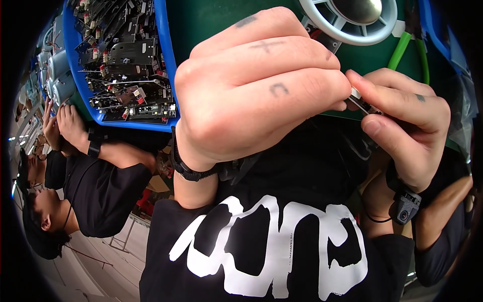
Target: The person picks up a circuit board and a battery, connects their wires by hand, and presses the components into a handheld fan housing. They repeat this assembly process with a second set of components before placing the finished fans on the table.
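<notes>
In front of my chest the two hands meet. My right hand (406,108) pinches a small dark circuit board (370,107) with a white connector (356,93) on it, between thumb and index finger. My left hand (256,80) is closed, its back turned up. Its thumb and index fingertip press together right beside the connector; whatever they grip is hidden by the fingers. Just beyond the hands, on the green work surface (193,17), lies a pale blue round spoked housing (348,34) with a shiny metal dome in its middle.
At the left a blue bin (168,60) is heaped with black circuit boards (128,53). A green-handled tool (400,50) lies at the right, near clear plastic bags (460,110). Pale blue housings (60,75) and co-workers (100,196) are at the far left; another person's arm (443,211) shows right.
</notes>
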{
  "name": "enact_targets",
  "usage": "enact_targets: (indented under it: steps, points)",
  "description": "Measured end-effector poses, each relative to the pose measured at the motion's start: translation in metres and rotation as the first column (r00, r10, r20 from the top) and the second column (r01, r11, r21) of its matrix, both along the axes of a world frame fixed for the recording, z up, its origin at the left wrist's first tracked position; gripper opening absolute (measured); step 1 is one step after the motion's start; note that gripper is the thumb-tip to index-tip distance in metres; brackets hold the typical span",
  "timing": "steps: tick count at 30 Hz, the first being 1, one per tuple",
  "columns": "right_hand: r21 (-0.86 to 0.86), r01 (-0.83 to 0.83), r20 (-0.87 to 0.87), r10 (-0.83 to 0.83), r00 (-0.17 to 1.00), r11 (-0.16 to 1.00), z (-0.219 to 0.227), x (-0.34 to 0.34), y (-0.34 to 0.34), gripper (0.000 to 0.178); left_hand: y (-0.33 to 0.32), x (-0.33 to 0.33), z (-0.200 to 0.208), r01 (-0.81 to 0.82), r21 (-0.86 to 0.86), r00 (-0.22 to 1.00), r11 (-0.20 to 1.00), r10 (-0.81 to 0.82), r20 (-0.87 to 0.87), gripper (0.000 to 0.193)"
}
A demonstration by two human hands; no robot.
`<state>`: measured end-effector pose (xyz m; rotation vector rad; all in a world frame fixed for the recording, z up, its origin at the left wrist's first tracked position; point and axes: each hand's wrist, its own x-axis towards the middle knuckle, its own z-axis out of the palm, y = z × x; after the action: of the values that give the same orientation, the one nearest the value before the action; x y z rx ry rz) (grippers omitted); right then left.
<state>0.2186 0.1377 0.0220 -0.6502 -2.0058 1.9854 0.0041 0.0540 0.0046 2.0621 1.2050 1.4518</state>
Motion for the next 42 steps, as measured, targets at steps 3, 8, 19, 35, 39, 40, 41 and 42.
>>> enact_targets:
  steps: [3,8,19,35,39,40,41,42]
  points:
    - [-0.060,0.110,0.023,-0.109,0.994,0.992,0.002,-0.002,-0.010,0.042,0.000,-0.012,-0.015,-0.023,0.087,0.999,0.996,0.026,-0.028,0.035]
    - [-0.365,0.323,0.070,-0.321,0.945,0.873,-0.003,-0.016,-0.040,0.040,-0.022,-0.004,-0.005,-0.279,-0.041,0.960,0.960,0.279,-0.003,0.040]
    - [-0.450,0.425,0.049,-0.454,0.890,0.785,0.006,-0.023,-0.056,0.032,-0.036,0.010,-0.005,-0.476,-0.030,0.864,0.879,0.461,-0.201,0.033]
    - [-0.321,0.638,-0.068,-0.689,0.721,0.700,-0.009,-0.052,-0.078,0.024,-0.031,0.024,-0.001,-0.626,-0.093,0.774,0.774,0.603,-0.193,0.018]
    - [-0.328,0.626,-0.079,-0.681,0.728,0.708,-0.009,-0.058,-0.079,0.025,-0.035,0.025,-0.004,-0.592,-0.097,0.806,0.800,0.585,-0.091,0.020]
    - [-0.327,0.626,-0.081,-0.681,0.728,0.708,-0.009,-0.059,-0.079,0.025,-0.037,0.025,-0.004,-0.572,-0.103,0.820,0.814,0.571,-0.045,0.021]
    - [-0.313,0.630,-0.080,-0.680,0.729,0.711,-0.008,-0.060,-0.079,0.024,-0.038,0.024,-0.005,-0.572,-0.101,0.820,0.814,0.571,-0.046,0.021]
    - [-0.301,0.633,-0.078,-0.679,0.730,0.714,-0.008,-0.062,-0.080,0.024,-0.039,0.023,-0.006,-0.576,-0.077,0.817,0.814,0.573,-0.062,0.021]
